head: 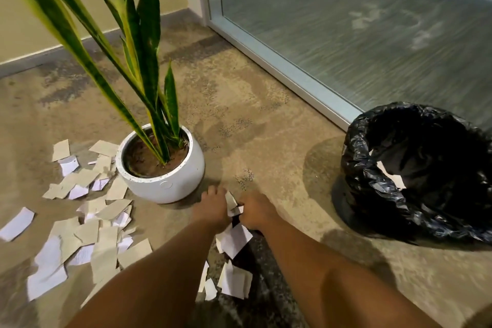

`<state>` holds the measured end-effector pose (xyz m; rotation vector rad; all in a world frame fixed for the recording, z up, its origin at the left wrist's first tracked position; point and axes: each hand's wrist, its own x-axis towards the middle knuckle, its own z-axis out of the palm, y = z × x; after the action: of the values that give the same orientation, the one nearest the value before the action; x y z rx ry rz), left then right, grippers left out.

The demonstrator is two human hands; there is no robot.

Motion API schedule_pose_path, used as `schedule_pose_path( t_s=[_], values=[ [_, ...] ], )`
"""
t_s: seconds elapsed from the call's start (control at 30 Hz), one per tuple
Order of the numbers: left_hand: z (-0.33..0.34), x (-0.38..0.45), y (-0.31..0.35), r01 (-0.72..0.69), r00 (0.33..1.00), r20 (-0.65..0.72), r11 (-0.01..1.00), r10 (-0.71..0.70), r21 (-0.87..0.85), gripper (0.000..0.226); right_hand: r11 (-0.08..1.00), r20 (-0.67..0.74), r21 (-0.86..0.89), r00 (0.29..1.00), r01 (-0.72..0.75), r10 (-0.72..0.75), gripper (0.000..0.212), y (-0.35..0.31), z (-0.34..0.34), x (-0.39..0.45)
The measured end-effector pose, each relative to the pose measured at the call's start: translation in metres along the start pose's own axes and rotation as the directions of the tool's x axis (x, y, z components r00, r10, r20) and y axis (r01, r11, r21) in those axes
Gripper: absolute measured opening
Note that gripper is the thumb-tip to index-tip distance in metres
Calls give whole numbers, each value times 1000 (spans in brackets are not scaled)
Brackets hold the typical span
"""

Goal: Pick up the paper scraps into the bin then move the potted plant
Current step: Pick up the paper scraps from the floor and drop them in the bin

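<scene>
Torn white and beige paper scraps lie scattered on the carpet left of and in front of a white round pot holding a tall green plant. My left hand and my right hand are close together just in front of the pot, both closed on a small bunch of scraps between them. More scraps lie under my forearms. The bin, lined with a black plastic bag, stands to the right, with a few scraps visible inside.
A glass door or panel with a pale frame runs along the right rear. A beige wall with a grey skirting board closes the back left. Long plant leaves reach up toward the camera.
</scene>
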<state>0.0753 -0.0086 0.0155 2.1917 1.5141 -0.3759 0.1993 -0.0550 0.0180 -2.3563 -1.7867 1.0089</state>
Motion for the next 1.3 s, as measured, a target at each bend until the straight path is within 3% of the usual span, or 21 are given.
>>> schedule_pose_path(
  t_s=[0.1, 0.27, 0.33, 0.4, 0.5, 0.6, 0.7, 0.77, 0.87, 0.97, 1.13, 1.2, 1.3],
  values=[
    [5, -1, -2, 11, 1000, -6, 998, -11, -55, 68, 999, -32, -52, 999, 1, -3, 36, 3, 11, -1],
    [13, -3, -8, 66, 996, 81, 968, -48, -240, 64, 996, -62, -91, 998, -5, -1, 28, -2, 21, -2],
    [14, -4, -10, 90, 994, 88, 956, -68, -281, 66, 998, -77, -68, 997, 18, -23, 36, -2, 23, -1],
    [13, -6, -11, 108, 991, 111, 951, -78, -290, 71, 996, -63, -65, 996, 57, -61, 52, -2, 24, -1],
    [10, -8, -18, 72, 989, 145, 976, -42, -207, 67, 982, -56, -161, 993, 97, -107, 45, -3, 22, 0],
    [9, -18, -24, 59, 984, 177, 986, -31, -156, 93, 965, -51, -243, 992, 100, -115, 31, -5, 22, 1],
    [14, -29, -23, 29, 984, 176, 997, -16, -72, 125, 990, -14, -144, 1000, -10, 8, 28, -5, 20, 5],
    [21, -34, -21, 12, 991, 133, 1000, -10, -13, 130, 994, 40, -90, 997, -66, 70, 21, -2, 11, 6],
    [27, -38, -19, 2, 999, 49, 1000, -1, -21, 104, 983, 178, -175, 981, -51, 82, 17, 9, -5, 6],
    [26, -37, -18, 17, 998, 64, 997, -13, -73, 89, 969, 270, -246, 957, -35, 103, 18, 20, -9, 1],
    [30, -36, -12, -13, 991, 130, 995, 26, -104, 76, 982, 262, -188, 961, -36, 85, 93, 36, 3, -19],
    [30, -36, -10, -26, 989, 144, 992, 44, -124, 56, 979, 251, -202, 967, 9, 43, 102, 35, 9, -26],
    [27, -36, -8, 3, 981, 190, 977, 38, -214, 44, 983, 252, -165, 967, 75, -32, 92, 29, 12, -30]
  ],
)
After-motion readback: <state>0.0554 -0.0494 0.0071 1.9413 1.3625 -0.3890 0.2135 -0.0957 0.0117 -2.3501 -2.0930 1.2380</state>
